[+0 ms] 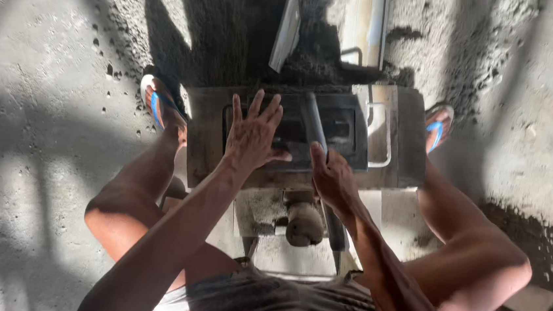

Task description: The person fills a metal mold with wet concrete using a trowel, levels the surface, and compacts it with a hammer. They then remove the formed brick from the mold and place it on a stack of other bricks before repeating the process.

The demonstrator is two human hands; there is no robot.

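Grey mix fills the mould (pixel 304 135) between the feet. Left hand (pixel 252 134) lies flat on it, fingers spread, pressing; right hand (pixel 333 176) is closed around the lever (pixel 314 122). Packing step, I'd judge; next calls for a firm, even pull.

A rough grey concrete floor (pixel 31 176), pitted and strewn with small pebbles, lies under striped shadow and patches of sun. Two blue-and-white rubber flip-flops (pixel 159 103) sit at either side, the other sandal (pixel 438 124) at the right. A flat grey metal plate (pixel 287 30) stands tilted on dark damp sand (pixel 234 20) farther off.
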